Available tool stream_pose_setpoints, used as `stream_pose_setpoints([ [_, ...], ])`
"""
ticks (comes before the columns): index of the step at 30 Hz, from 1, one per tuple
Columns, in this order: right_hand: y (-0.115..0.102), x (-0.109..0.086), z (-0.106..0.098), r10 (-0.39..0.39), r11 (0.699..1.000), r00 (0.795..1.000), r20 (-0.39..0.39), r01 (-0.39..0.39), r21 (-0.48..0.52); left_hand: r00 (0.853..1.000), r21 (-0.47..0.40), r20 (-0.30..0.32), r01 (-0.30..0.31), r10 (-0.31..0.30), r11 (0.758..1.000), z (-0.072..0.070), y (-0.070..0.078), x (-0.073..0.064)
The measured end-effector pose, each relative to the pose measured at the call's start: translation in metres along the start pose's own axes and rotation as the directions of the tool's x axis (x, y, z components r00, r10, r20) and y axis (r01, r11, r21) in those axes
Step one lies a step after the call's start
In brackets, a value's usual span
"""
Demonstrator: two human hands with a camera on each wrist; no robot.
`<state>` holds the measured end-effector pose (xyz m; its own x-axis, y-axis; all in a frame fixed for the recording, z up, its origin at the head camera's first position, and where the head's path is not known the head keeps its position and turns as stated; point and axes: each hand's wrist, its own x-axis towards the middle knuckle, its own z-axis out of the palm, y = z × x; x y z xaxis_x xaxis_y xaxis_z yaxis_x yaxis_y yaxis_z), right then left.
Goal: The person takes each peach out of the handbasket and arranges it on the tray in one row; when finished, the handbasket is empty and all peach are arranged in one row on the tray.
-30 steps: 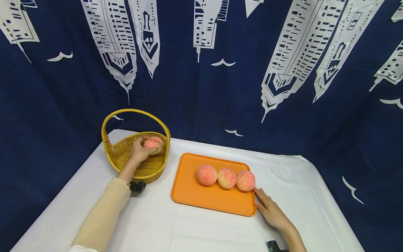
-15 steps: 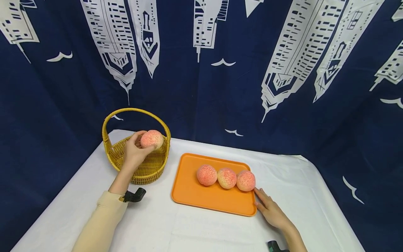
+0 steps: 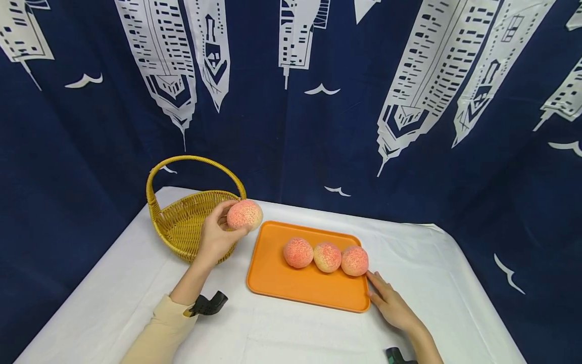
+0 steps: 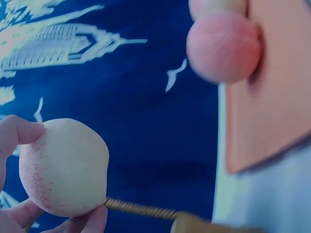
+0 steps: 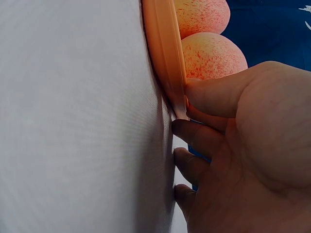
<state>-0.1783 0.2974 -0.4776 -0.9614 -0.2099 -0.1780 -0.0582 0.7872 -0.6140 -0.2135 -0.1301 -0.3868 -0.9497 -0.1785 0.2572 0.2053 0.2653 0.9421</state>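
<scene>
My left hand [image 3: 214,243] grips a pink and cream peach [image 3: 245,215], thumb on one side and fingers on the other. It holds the peach up between the wicker basket [image 3: 179,225] and the orange tray [image 3: 300,289], overlapping the basket's right rim in the head view. Pale skin of this peach faces the left wrist camera. Three more peaches stand in a row on the tray: a left one [image 3: 298,253], a middle one [image 3: 327,257] and a right one [image 3: 354,261]. My right hand [image 3: 394,306] rests at the tray's right edge, fingers extended, thumb touching the rim.
The basket's tall arched handle [image 3: 197,157] rises over it at the back left. A white cloth [image 3: 291,333] covers the table. Behind hangs a dark blue curtain [image 3: 273,136] with white building prints.
My left hand has lifted the peach out of the basket and carried it right, toward the tray. The right hand and the three tray peaches have stayed put.
</scene>
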Motion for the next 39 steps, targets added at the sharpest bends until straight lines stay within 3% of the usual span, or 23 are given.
stream_pose_setpoints([
  [7, 0.001, 0.000, -0.001, -0.024, 1.000, 1.000, -0.019, 0.024, -0.006, 0.998, 0.055, 0.056, 0.002, -0.005, 0.998, 0.031, -0.015, -0.009],
  [13, 0.001, 0.001, -0.001, -0.034, 0.999, 0.999, -0.028, 0.034, -0.012, 0.996, 0.055, 0.083, 0.033, -0.038, 0.998, 0.046, -0.030, -0.012],
  [27, 0.000, 0.002, 0.001, 0.016, 1.000, 1.000, -0.005, -0.016, -0.001, 0.997, 0.188, 0.077, 0.015, -0.030, 0.982, 0.061, -0.057, -0.014],
  [39, -0.001, 0.000, 0.001, 0.023, 1.000, 1.000, 0.003, -0.023, -0.003, 0.992, 0.176, 0.118, 0.027, -0.049, 0.984, 0.065, -0.071, -0.014],
])
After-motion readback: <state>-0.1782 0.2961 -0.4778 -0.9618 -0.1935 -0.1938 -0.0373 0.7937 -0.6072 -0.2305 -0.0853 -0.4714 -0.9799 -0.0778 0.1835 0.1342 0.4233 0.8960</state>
